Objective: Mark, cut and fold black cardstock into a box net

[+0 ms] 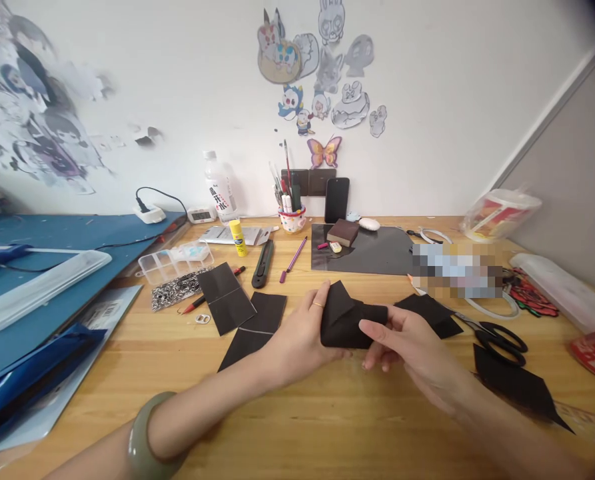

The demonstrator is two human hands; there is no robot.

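A folded piece of black paper (344, 320) is held just above the wooden desk (297, 413) between both hands. My left hand (302, 333), with a ring on one finger and a green bangle on the wrist, grips its left side. My right hand (402, 343) pinches its right end between thumb and fingers. Flat black paper sheets (227, 297) lie to the left, with another black sheet (257, 330) partly under my left forearm. More black pieces (517, 383) lie to the right.
Black scissors (500, 337) lie right of my hands. Behind are a utility knife (263, 263), a purple pen (293, 259), a glue stick (237, 238), a clear compartment box (174, 261), a pen cup (291, 217) and a phone (336, 200). A blue mat (52, 233) covers the left.
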